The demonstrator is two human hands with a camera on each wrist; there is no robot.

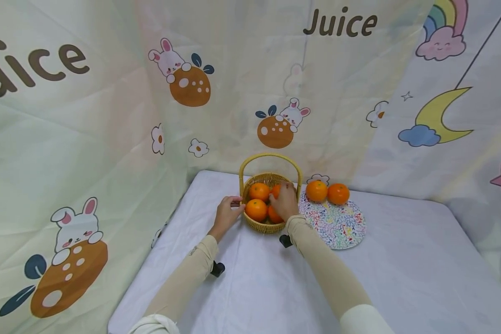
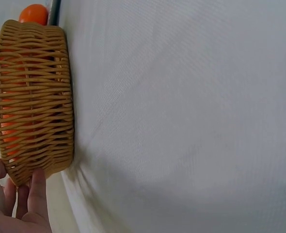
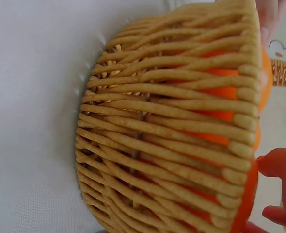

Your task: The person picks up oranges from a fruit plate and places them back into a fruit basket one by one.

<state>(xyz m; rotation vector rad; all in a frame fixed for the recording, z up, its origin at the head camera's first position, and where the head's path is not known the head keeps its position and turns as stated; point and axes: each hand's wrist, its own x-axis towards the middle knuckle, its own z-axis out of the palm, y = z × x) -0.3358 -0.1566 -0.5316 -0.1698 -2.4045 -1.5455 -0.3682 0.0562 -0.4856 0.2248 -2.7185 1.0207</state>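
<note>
A woven wicker basket (image 1: 264,228) with an arched handle (image 1: 270,155) stands on the table and holds several oranges. My left hand (image 1: 226,214) grips its left rim; the left wrist view shows the thumb at the rim and fingers against the woven side (image 2: 34,102). Over the basket's right part, my right hand (image 1: 287,202) has its fingers curled down at the front-right orange (image 1: 274,215), which it partly hides. In the right wrist view fingertips touch that orange (image 3: 249,194) just above the rim. Behind the hand another orange (image 1: 275,190) shows in part.
Right of the basket lies a round, colour-speckled mat (image 1: 338,227). Two oranges, one (image 1: 317,191) beside the other (image 1: 338,194), sit at its back edge. A white cloth (image 1: 250,287) covers the table. Printed fabric (image 1: 234,69) hangs behind and at the left side.
</note>
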